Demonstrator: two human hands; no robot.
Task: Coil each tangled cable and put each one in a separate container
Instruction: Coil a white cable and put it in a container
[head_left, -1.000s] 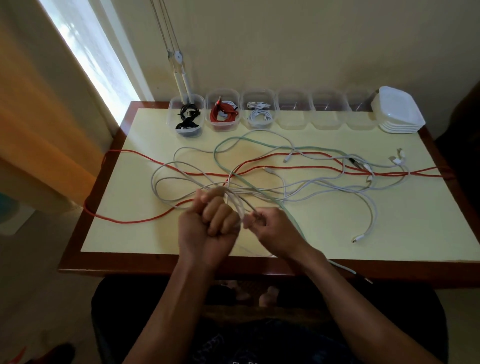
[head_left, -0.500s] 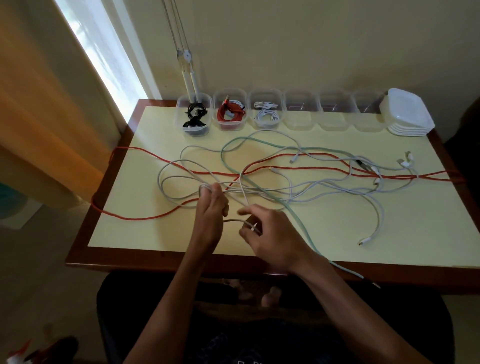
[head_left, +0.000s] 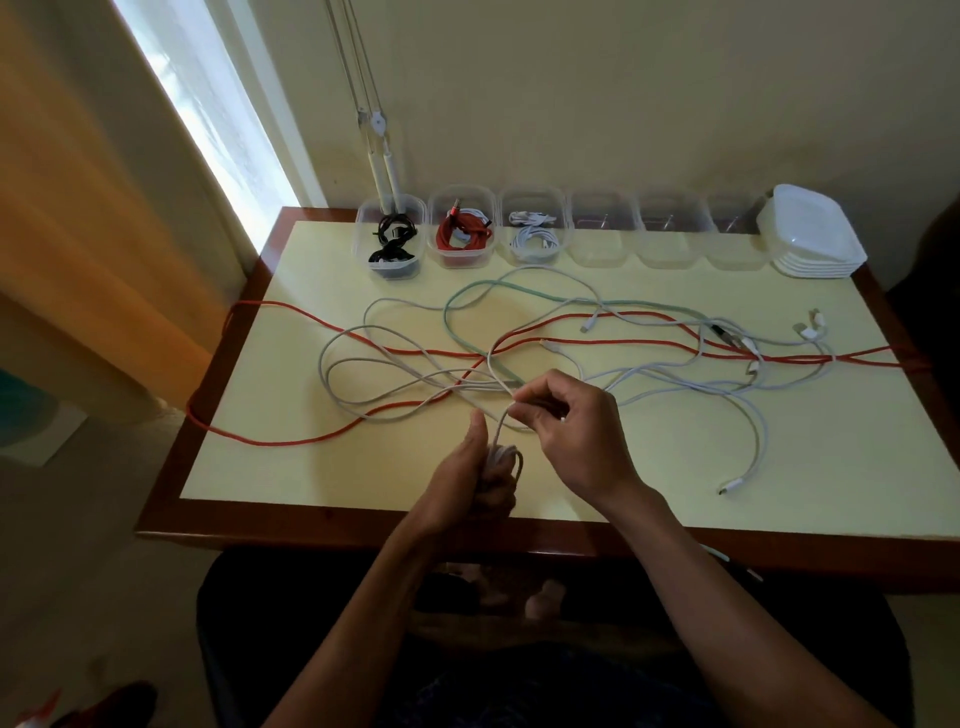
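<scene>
Person, seated: two bare forearms, no sleeves in view. Left hand (head_left: 470, 480) and right hand (head_left: 576, 441) without rings, watch or gloves. Dark garment across the lap, faintly patterned. Bare toes showing below.

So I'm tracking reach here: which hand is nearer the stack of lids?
Right. The right hand sits mid-table, below and left of the stack of lids; the left hand is farther left, by the near edge.
</scene>
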